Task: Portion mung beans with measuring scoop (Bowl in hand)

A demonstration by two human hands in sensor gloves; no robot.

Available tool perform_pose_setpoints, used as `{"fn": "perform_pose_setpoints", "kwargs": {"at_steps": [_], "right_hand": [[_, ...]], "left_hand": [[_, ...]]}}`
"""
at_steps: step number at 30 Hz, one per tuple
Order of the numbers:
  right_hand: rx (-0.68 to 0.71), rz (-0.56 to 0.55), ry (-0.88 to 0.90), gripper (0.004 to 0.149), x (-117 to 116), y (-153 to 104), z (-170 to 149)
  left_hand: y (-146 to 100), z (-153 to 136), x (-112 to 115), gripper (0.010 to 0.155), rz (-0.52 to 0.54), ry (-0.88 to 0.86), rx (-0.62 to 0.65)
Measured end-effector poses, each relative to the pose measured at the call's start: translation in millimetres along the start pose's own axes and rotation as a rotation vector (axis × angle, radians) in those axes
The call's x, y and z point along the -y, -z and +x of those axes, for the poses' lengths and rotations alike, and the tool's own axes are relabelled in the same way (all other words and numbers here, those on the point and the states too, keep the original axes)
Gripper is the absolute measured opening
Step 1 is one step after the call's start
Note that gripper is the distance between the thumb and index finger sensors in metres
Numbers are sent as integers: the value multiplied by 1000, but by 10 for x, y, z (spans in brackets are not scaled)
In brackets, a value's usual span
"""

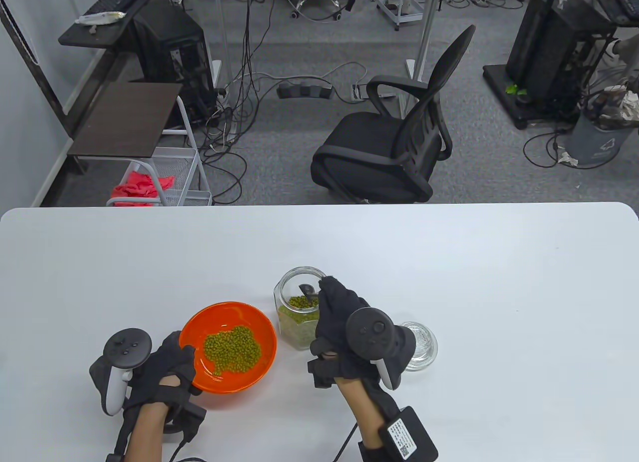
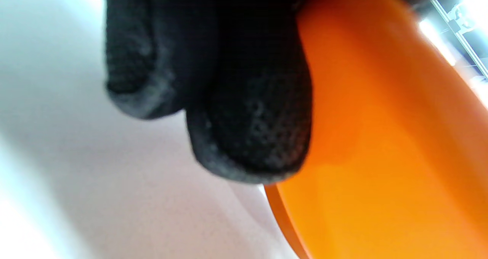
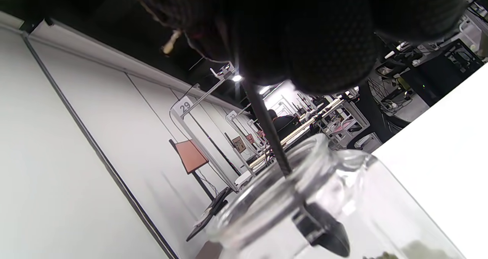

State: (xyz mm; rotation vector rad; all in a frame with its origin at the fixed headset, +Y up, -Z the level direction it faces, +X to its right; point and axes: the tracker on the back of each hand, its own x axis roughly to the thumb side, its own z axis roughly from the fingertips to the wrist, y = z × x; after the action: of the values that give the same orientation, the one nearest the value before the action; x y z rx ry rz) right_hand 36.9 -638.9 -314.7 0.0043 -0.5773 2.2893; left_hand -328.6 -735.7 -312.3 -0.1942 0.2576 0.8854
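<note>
1. Lower centre of the table view: mung beans (image 1: 232,348) heaped in the orange bowl (image 1: 199,326), left hand (image 1: 159,377) gripping its near-left rim.
2. Left wrist view adds fingertips (image 2: 251,144) curled under the bowl's outside.
3. Right hand (image 1: 344,322) pinches the measuring scoop (image 1: 307,291) inside the glass jar (image 1: 297,312); right wrist view shows the scoop's dark head above the beans.
4. Glass lid (image 1: 422,344) just right.

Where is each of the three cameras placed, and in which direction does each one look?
Table view: sits high, looks down at the white table and the office beyond; shows both gloved hands, left hand on the orange bowl, right hand over the glass jar.
Left wrist view: sits at the left wrist, looks along the fingers; the bowl's outer wall fills the right.
Right wrist view: strongly tilted, looks past the fingers and scoop into the jar's mouth.
Shared: bowl in table and left wrist views; jar and scoop in table and right wrist views.
</note>
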Motion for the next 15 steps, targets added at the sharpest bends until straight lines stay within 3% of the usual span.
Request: {"fn": "perform_pose_setpoints", "kwargs": {"at_steps": [10,15], "right_hand": [[59,82,-147,40,-263,-41,22],[32,128,-89,40,-307,-44,27]], "left_hand": [[0,1,4,61,-4,-1,5],[-2,0,2,61,-2,-3,7]]}}
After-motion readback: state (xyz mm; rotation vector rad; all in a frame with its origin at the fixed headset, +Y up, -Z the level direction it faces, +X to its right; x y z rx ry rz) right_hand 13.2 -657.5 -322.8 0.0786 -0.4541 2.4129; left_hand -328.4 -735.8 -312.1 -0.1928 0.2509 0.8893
